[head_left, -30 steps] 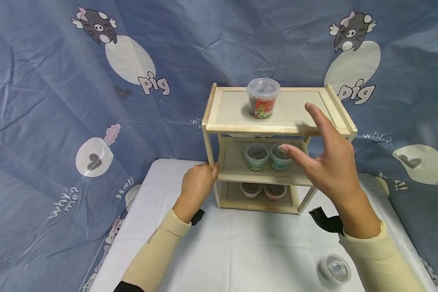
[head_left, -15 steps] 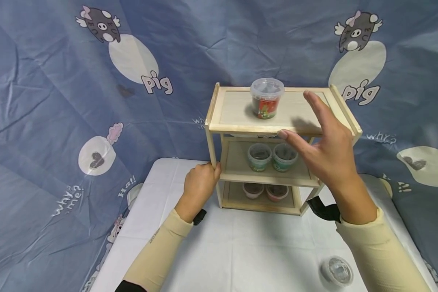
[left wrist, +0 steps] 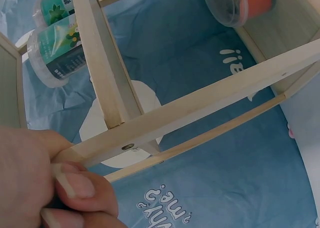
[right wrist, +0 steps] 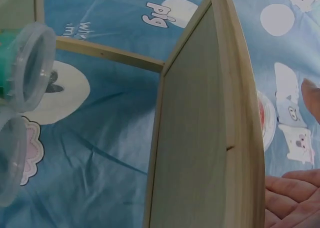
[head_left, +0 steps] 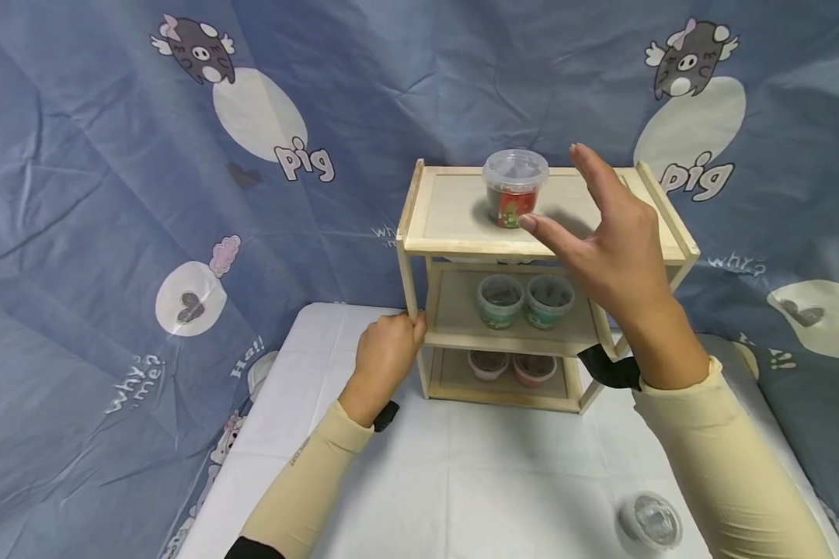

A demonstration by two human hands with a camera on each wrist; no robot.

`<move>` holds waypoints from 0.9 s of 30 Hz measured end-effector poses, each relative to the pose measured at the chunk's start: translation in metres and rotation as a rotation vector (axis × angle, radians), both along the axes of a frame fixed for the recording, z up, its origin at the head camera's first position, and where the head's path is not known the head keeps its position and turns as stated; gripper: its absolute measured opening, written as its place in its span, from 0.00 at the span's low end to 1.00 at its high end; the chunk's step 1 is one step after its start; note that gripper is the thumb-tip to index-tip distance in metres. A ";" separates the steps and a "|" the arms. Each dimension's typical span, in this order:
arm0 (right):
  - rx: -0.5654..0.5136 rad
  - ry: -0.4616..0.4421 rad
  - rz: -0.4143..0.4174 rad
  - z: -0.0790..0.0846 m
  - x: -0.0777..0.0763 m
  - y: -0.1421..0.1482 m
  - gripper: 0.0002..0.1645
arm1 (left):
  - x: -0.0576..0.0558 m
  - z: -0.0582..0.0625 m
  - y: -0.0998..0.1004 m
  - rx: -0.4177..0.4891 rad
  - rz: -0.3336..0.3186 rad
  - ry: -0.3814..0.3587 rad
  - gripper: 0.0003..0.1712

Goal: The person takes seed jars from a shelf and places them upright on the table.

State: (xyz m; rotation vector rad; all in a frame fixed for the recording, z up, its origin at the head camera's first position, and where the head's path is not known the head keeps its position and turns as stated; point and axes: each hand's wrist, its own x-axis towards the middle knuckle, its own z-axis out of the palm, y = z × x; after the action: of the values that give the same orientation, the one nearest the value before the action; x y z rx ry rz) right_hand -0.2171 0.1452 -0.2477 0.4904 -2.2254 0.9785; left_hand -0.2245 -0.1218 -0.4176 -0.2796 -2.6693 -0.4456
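A small three-tier wooden shelf (head_left: 454, 206) stands on a white-covered table. My left hand (head_left: 386, 349) grips its left front post (left wrist: 195, 105), fingers curled round the wood in the left wrist view. On the top tier sits a clear lidded tub (head_left: 516, 190) with a red label. My right hand (head_left: 611, 248) hovers over the top tier's front right, thumb and fingers spread wide, thumb tip overlapping the tub's lower edge in the head view. From the right wrist camera, the top board (right wrist: 200, 138) hides most of that tub.
Two green-labelled tubs (head_left: 499, 301) stand side by side on the middle tier. Below them, two pinkish tubs (head_left: 489, 365) sit on the bottom tier. Another clear tub (head_left: 653, 520) lies on the table at front right, beside my right forearm. A blue printed cloth (head_left: 363, 101) hangs behind.
My right hand has moved up and left, bringing its thumb from in front of the middle tier to the red-labelled tub. My left hand keeps its grip on the post.
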 end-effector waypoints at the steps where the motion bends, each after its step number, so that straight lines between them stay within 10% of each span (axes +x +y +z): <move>1: 0.003 -0.002 -0.002 0.001 -0.001 -0.001 0.50 | 0.000 0.000 0.000 0.002 -0.003 0.003 0.32; 27: 0.040 -0.231 -0.051 0.014 -0.031 -0.019 0.48 | 0.001 0.001 0.000 -0.001 -0.015 -0.012 0.33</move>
State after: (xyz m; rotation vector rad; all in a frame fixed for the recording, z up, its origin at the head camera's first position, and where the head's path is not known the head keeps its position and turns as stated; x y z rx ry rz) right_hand -0.2483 0.1262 -0.2337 0.3508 -2.4544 1.0088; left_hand -0.2238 -0.1214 -0.4168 -0.2985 -2.6813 -0.4516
